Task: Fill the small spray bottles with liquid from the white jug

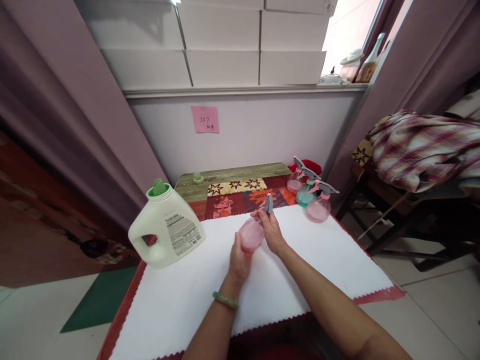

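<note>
A clear pink spray bottle (252, 235) is held tilted above the white cloth, its grey trigger head (268, 204) at the upper right. My left hand (239, 257) cups the bottle's body from the lower left. Around the neck, just under the trigger head, the fingers of my right hand (272, 231) are closed. To the left stands a large pale green detergent jug (168, 225), its spout uncovered. Three more spray bottles stand at the back right: a pink one (318, 209), a teal one (305, 195) and another pink one (294, 184).
The white cloth (187, 305) with a zigzag edge covers most of the table. A small green cap (197, 178) lies at the back left. Behind the table is a wall with a pink note (205, 120). A plaid cloth (423, 150) lies on a stool at right.
</note>
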### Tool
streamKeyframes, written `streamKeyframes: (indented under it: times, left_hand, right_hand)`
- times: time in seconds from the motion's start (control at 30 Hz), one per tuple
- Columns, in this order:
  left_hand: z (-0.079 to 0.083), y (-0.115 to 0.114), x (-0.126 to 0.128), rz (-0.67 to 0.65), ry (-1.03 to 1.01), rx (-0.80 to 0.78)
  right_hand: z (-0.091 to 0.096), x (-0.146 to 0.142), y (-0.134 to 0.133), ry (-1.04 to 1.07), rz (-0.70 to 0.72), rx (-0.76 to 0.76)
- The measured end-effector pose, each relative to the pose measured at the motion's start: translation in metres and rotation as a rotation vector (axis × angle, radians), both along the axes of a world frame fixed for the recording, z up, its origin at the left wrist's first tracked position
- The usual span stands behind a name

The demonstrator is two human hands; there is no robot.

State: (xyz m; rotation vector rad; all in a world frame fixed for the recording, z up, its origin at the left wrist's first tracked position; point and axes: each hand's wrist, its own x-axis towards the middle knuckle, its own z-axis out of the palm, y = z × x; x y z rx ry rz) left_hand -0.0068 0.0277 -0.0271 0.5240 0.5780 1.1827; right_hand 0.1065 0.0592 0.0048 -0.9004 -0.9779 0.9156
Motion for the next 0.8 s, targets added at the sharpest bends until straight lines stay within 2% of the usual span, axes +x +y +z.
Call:
streamKeyframes:
  times: [0.2, 0.3, 0.47, 0.67, 0.8]
  left_hand:
    - [-0.008, 0.003, -0.007, -0.157, 0.01, -0.077]
    - [-0.008, 0.004, -0.009, -0.166, 0.011, -0.085]
    - [-0.002, 0.0, -0.009, -0.091, 0.033, -0.056]
    - [0.001, -0.006, -0.007, 0.014, 0.097, 0.068]
    - [-0.002, -0.006, -0.006, 0.083, 0.135, 0.098]
  right_hand:
    - [0.013, 0.003, -0.001, -0.074, 0.176, 0.102]
    - [0.016, 0.004, 0.0, -0.112, 0.232, 0.124]
    - [0.013, 0.004, 0.006, -0.118, 0.163, 0.068]
    - [0.015, 0.006, 0.01, -0.147, 0.025, -0.138]
    - [0.008, 0.0, 0.011, -0.099, -0.072, -0.131]
